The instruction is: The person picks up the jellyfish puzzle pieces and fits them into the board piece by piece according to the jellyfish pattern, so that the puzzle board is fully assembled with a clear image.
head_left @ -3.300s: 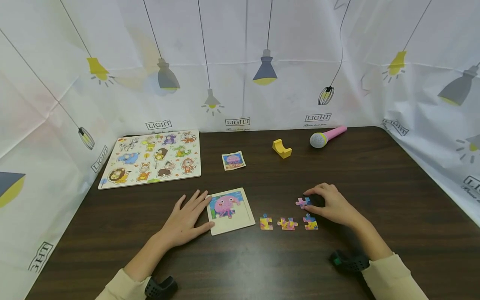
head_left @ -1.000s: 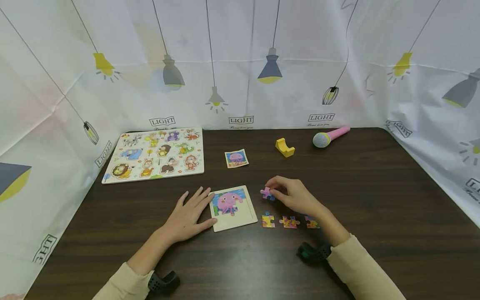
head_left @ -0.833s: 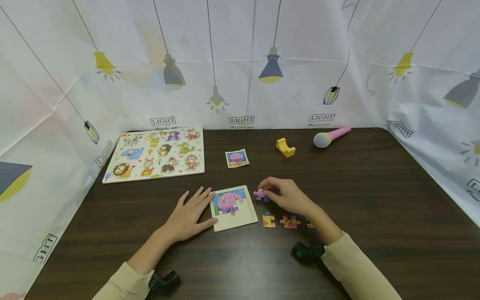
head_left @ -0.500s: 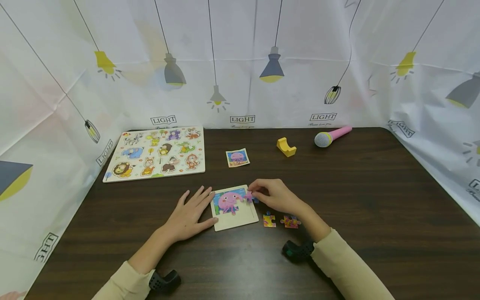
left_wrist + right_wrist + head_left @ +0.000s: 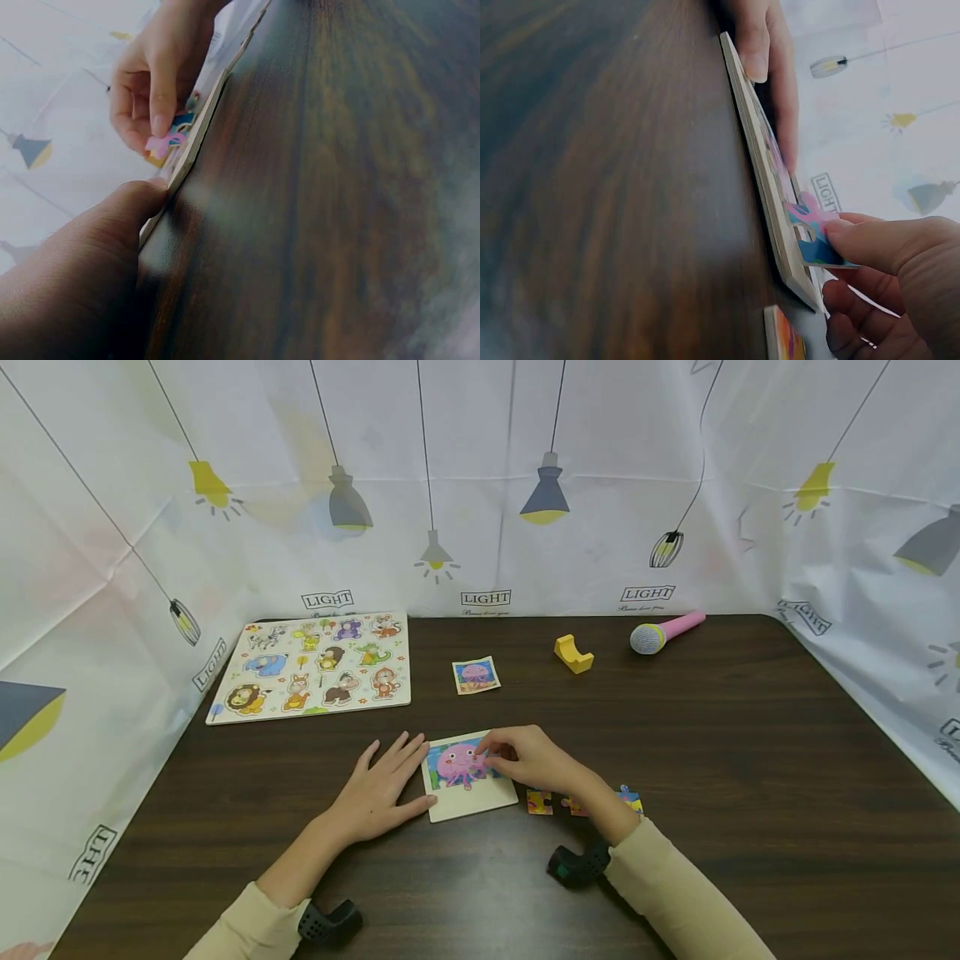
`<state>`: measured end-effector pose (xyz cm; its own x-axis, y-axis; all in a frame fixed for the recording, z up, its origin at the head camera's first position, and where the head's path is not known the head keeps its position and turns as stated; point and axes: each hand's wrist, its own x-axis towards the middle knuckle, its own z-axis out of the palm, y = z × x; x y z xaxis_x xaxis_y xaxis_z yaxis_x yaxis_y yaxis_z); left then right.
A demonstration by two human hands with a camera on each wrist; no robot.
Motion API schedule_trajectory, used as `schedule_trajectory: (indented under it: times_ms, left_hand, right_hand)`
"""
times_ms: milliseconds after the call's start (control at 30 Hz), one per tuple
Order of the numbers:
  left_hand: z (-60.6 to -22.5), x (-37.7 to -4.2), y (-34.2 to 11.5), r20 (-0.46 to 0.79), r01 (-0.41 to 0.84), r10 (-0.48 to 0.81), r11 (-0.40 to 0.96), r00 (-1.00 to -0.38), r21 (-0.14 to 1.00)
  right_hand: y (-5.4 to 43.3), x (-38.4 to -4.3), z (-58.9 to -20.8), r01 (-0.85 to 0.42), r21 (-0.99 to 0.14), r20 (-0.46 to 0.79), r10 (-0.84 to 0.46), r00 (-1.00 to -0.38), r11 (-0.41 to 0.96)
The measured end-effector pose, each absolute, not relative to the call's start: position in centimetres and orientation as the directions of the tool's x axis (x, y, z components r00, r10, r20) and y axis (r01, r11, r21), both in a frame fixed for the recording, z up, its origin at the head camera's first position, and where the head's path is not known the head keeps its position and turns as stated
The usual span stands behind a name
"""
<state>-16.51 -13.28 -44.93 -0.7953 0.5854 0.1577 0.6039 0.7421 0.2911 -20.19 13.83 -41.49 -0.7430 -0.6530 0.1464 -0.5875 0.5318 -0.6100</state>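
A square wooden puzzle board [image 5: 471,806] bears a partly filled pink octopus picture; its lower strip is bare. My left hand [image 5: 378,793] lies spread at the board's left side, fingertips and thumb on its edge. Thumb and fingers of my right hand [image 5: 536,760] pinch a pink and blue puzzle piece [image 5: 817,232] over the board's right part, tilted in the right wrist view. Right of the board lie a yellow puzzle piece [image 5: 539,802], a second one [image 5: 574,807] partly behind my right wrist, and a blue and yellow one [image 5: 630,797].
A small octopus picture card [image 5: 476,676] lies beyond the board. Behind on the left is a large animal puzzle board [image 5: 311,668]. A yellow curved block [image 5: 573,654] and a pink toy microphone [image 5: 666,633] are at the back right, before a lamp-print cloth [image 5: 480,485].
My right hand has picked up the pink and blue puzzle piece at the right and carried it left onto the octopus board. My left hand has kept its place on the board's edge.
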Motion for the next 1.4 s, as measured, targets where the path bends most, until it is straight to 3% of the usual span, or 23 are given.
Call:
schedule_trajectory:
  times_ms: [600, 1400]
  left_hand:
    - [-44.7, -16.55, -13.17, 0.143, 0.594, 0.581, 0.746, -0.802, 0.302]
    - [-44.9, -16.45, -13.3, 0.163, 0.603, 0.584, 0.736, -0.795, 0.307]
  right_hand:
    - [13.08, -20.03, -41.82, -0.578, -0.529, 0.126, -0.616, -0.777, 0.621]
    - [13.31, -19.35, -41.6, -0.619, -0.479, 0.158, -0.633, -0.758, 0.622]
